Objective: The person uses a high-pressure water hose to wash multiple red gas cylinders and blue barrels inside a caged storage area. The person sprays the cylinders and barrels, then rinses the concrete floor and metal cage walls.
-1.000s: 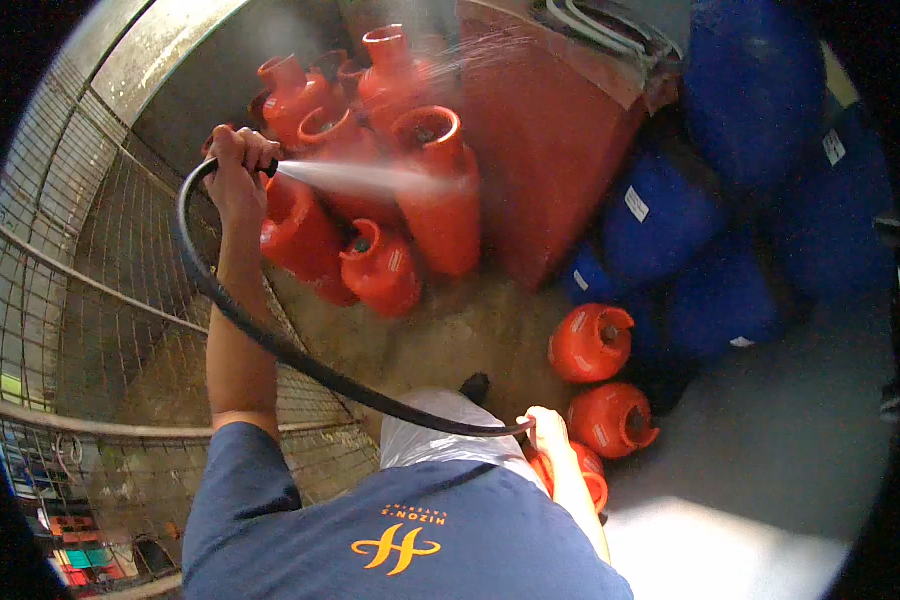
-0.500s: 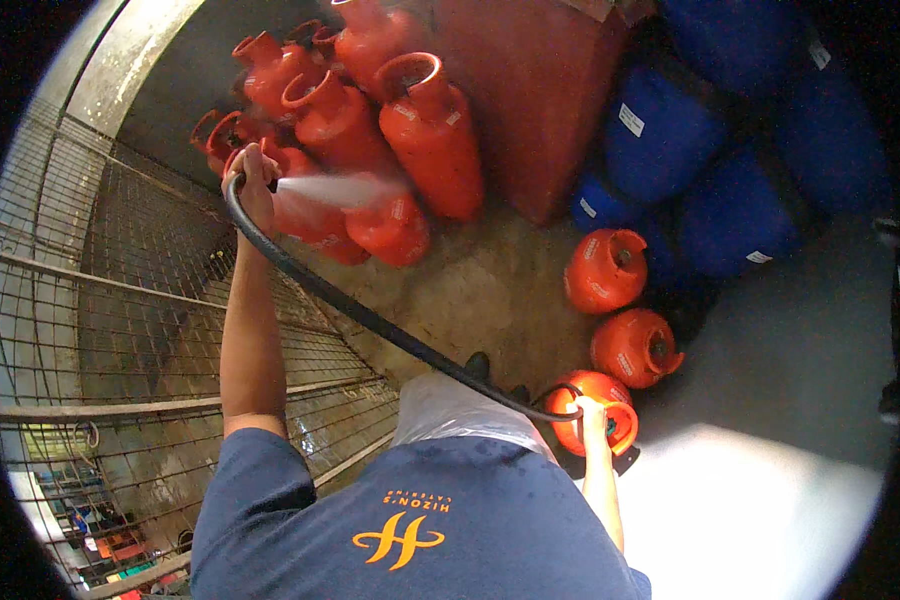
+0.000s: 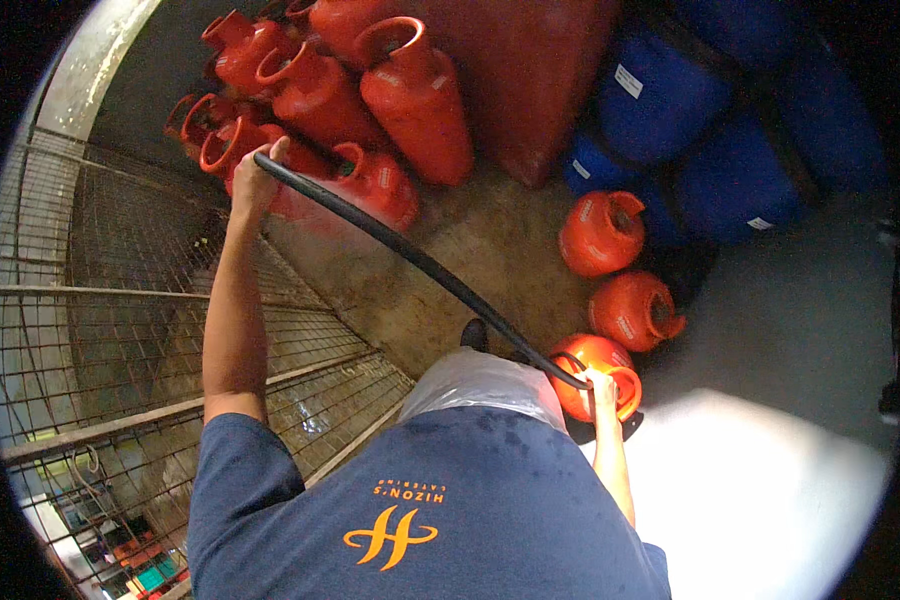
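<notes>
My left hand (image 3: pixel 254 182), at the end of an outstretched arm, is closed around the far end of a black hose (image 3: pixel 410 255). Beyond it stands a cluster of orange-red gas cylinders (image 3: pixel 320 100) with collar handles. A faint spray of water (image 3: pixel 315 208) shows below the hose, against the lower cylinders; the outlet itself is hidden. The hose runs diagonally across my front to my right hand (image 3: pixel 601 386), which grips it in bright light. Just beyond that hand sits a single gas cylinder (image 3: pixel 582 352), partly covered by the hose and hand.
Two more gas cylinders (image 3: pixel 602 235) stand at the right, beside stacked blue drums (image 3: pixel 660 100). A large dark red panel (image 3: pixel 530 80) is at the back. Wire mesh fencing (image 3: pixel 120 350) lines the left. The concrete floor (image 3: pixel 450 235) looks wet, and my shoe (image 3: pixel 474 334) shows.
The white jet that shot rightward from my left hand now shows only as faint mist. That hand has turned, and the hose stretches straighter. The view has shifted, with the cylinders higher in it.
</notes>
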Demonstrator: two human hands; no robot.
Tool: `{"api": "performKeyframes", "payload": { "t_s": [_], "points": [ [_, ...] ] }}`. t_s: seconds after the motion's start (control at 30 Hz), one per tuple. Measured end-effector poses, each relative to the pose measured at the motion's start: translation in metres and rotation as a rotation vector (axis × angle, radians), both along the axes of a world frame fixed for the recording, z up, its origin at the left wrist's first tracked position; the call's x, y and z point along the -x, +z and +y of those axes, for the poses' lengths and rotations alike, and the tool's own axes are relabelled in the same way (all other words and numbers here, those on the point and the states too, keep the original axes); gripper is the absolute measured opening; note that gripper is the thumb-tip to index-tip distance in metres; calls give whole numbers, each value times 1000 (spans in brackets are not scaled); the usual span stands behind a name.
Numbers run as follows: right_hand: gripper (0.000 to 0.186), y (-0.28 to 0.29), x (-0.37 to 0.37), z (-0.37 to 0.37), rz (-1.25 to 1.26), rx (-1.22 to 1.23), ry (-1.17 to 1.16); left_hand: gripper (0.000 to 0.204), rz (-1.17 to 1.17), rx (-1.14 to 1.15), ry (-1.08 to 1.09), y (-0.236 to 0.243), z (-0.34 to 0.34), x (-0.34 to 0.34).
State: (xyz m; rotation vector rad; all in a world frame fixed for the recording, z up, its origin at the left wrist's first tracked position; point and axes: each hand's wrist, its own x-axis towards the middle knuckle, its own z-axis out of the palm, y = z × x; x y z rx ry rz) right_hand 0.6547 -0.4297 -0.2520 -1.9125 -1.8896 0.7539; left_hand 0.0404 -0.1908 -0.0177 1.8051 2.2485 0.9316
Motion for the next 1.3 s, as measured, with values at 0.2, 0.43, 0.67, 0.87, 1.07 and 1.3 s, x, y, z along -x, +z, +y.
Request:
{"api": "performKeyframes", "payload": {
  "t_s": [0.2, 0.43, 0.67, 0.87, 1.07, 1.3],
  "points": [
    [30, 6, 10, -6, -54, 89, 88, 31, -662, -158, -223, -15, 61, -87],
    [29, -19, 20, -24, 61, 28, 63, 14, -811, 58, -376, -32, 104, -142],
    [18, -45, 8, -29, 117, -119, 20, 15, -784, 90, -516, -61, 149, -190],
    [18, -49, 6, -40, 141, -96, -14, 17, -653, 135, -515, -92, 180, -190],
    [25, -63, 9, -40, 146, -108, 18, 25, -458, 298, -476, -117, 206, -155],
    [30, -58, 11, -34, 79, -15, -110, 36, 288, 252, -313, -97, 172, -76]
  ]
}}
